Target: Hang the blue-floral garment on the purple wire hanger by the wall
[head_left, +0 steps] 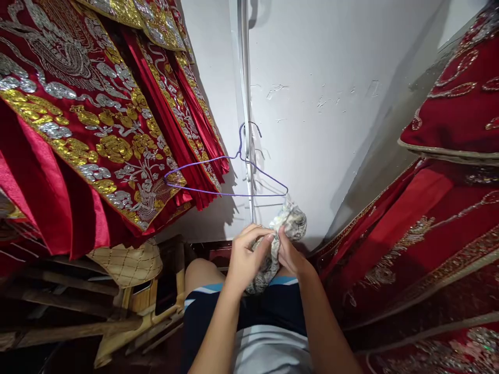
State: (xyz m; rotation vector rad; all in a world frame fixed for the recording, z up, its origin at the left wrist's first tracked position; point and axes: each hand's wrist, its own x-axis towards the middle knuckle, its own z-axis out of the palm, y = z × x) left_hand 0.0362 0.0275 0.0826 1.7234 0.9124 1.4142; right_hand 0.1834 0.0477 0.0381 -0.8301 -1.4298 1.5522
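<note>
Cloth (294,223) is bunched below the purple hanger (234,195), fingers of my left hand (246,254) and right hand (290,255) pinched on it; I seem to be working its folds, which calls for steady tension.

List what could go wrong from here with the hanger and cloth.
The purple hanger might tilt if the left hand and right hand tug the patterned cloth bunched near its right corner. Its left end overlaps the red embroidered garment in view, so it could snag, though contact is unclear.
</note>
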